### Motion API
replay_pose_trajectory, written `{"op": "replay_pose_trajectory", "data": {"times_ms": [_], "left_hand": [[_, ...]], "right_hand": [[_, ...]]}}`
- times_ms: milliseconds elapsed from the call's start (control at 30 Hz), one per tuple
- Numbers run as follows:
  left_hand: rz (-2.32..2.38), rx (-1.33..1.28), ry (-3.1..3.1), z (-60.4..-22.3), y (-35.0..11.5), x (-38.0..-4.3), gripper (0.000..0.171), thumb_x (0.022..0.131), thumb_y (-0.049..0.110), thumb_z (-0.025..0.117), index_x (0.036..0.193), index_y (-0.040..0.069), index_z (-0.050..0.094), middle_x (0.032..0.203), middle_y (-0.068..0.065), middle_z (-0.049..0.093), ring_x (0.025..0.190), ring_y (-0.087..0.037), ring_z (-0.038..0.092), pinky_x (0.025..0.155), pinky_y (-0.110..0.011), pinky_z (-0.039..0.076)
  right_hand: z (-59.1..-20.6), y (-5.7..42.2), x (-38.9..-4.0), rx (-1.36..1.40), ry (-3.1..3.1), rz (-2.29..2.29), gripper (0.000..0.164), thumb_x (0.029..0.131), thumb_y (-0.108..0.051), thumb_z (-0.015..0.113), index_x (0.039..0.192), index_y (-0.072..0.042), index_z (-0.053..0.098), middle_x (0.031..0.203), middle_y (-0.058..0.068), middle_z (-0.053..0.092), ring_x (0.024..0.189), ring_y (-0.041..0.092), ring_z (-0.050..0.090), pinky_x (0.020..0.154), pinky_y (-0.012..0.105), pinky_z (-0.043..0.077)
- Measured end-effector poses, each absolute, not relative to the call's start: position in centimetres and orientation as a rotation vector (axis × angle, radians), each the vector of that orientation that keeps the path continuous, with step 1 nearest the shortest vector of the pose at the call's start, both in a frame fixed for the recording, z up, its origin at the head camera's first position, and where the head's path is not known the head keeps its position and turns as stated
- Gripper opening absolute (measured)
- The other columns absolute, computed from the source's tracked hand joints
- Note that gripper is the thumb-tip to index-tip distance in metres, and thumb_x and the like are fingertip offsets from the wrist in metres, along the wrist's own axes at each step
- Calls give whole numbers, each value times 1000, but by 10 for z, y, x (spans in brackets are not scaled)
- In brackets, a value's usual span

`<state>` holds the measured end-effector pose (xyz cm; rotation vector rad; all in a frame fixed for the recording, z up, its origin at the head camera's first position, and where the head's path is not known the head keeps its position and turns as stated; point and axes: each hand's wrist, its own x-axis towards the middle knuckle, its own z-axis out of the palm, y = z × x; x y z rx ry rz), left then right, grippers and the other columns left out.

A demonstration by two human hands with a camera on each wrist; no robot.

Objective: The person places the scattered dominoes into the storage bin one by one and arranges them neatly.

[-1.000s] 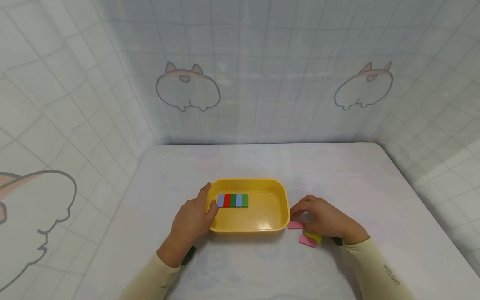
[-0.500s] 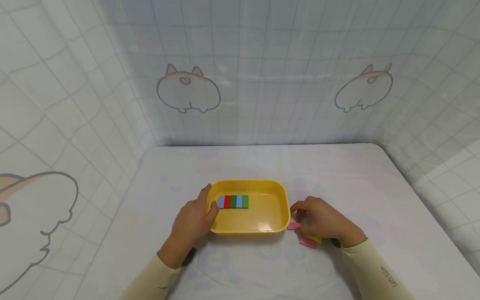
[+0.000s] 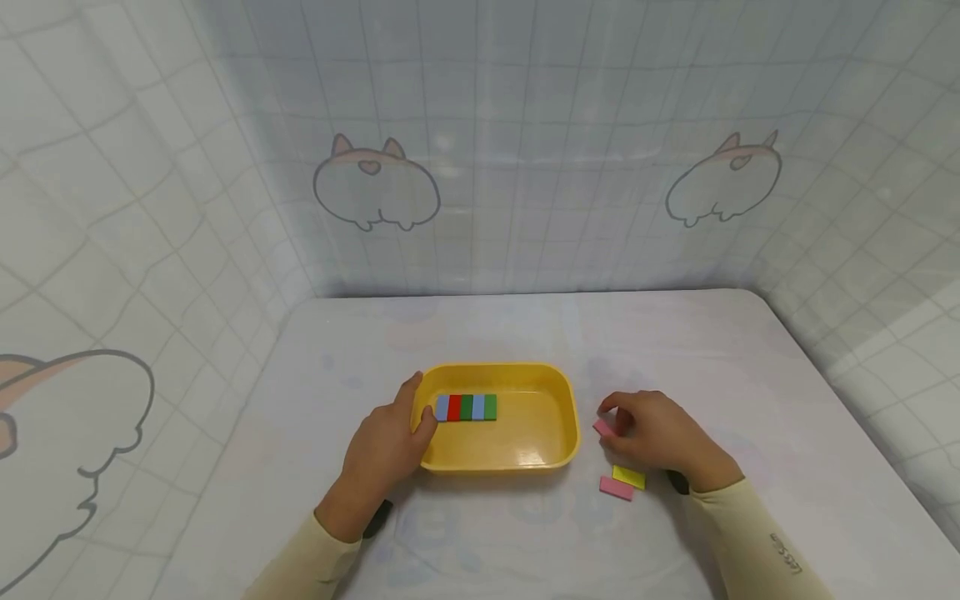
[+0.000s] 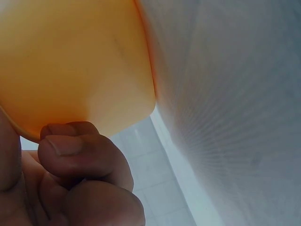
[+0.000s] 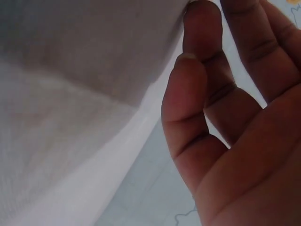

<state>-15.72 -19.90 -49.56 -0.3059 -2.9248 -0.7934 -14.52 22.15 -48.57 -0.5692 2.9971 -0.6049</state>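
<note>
Standing on the table [image 3: 480, 533], the yellow tray [image 3: 525, 429] was gripped at its left end by the left hand [image 3: 385, 443], and a pink tile [image 3: 602, 427] near its right end was pinched by the right hand [image 3: 658, 431].

Grid-lined walls [image 3: 551, 192] — with cartoon animals [image 3: 377, 190] — rise around a pale table [image 3: 675, 342].

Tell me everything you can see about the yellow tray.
The tray is a shallow yellow rectangle with rounded corners and a low wall running all round. Its surface looks like smooth, glossy plastic, with light glinting off the floor. It sits upright on the table, long sides running left to right. Five coloured tiles lie in a row inside, towards its far left. The left grip holds its left side, thumb over the rim.
</note>
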Motion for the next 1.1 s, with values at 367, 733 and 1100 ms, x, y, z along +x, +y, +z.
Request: {"op": "replay_pose_trajectory", "data": {"times_ms": [367,733,1100], "left_hand": [[-785,-326,-2913,-496,-201,-156,63,104,35,54,160,9,41,56,-1,44,46,-19,41,47,-33,37],[-790,-327,-2923,-498,-203,-152,63,105,36,55,160,10,41,56,-1,44,46,-19,40,47,-33,36],[-790,-365,-2865,-500,-206,-148,61,104,33,56,158,9,44,56,1,44,46,-18,40,46,-33,37]], "right_hand": [[-483,236,-141,-583,2893,-748,60,76,-7,78,132,-25,66,117,-14,68,100,14,60,88,37,55],[-485,232,-132,-702,2858,-749,66,79,1,74,138,-28,68,128,-18,69,105,15,58,90,38,53],[-487,230,-130,-702,2925,-697,50,88,-10,81,132,-29,72,123,-18,69,105,12,61,95,40,54]]}}
